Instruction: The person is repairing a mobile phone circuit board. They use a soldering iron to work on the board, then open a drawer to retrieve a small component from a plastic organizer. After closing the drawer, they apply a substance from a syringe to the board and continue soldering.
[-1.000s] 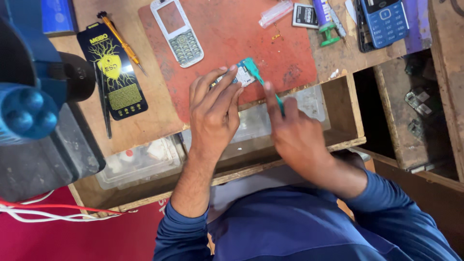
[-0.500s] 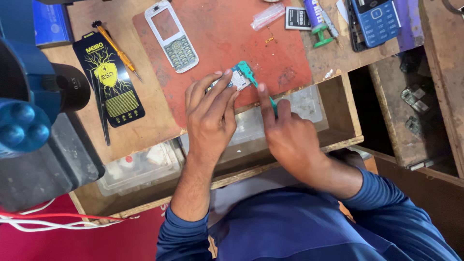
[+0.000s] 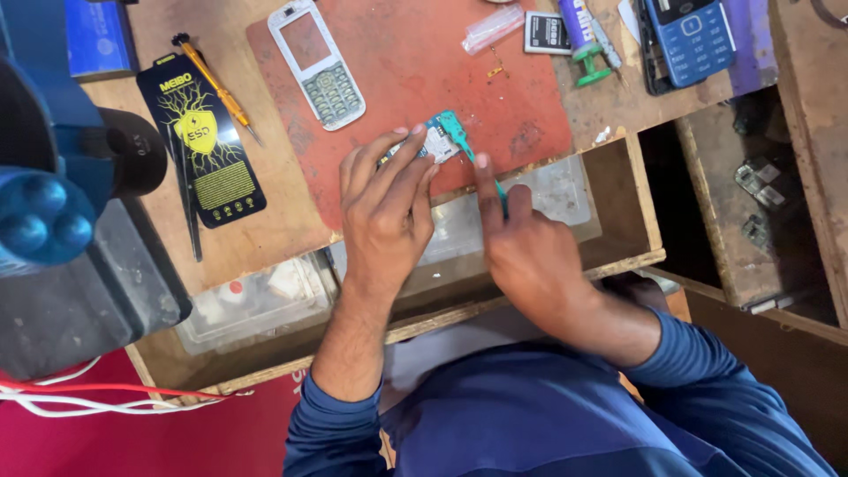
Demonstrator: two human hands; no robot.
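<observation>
Pinning the small circuit board (image 3: 435,141) flat on the red mat (image 3: 415,71), your left hand (image 3: 384,212) fingers press it; your right hand (image 3: 521,252) grips a teal tool (image 3: 464,141) touching its edge.

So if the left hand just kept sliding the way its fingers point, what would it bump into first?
Probably the small circuit board that the left hand already touches; beyond it lies bare red mat, though depth is hard to judge.

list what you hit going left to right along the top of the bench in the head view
blue box → black card with yellow shield → yellow screwdriver → white phone front cover → clear packet → small battery → green-based tube → blue keypad phone
</observation>
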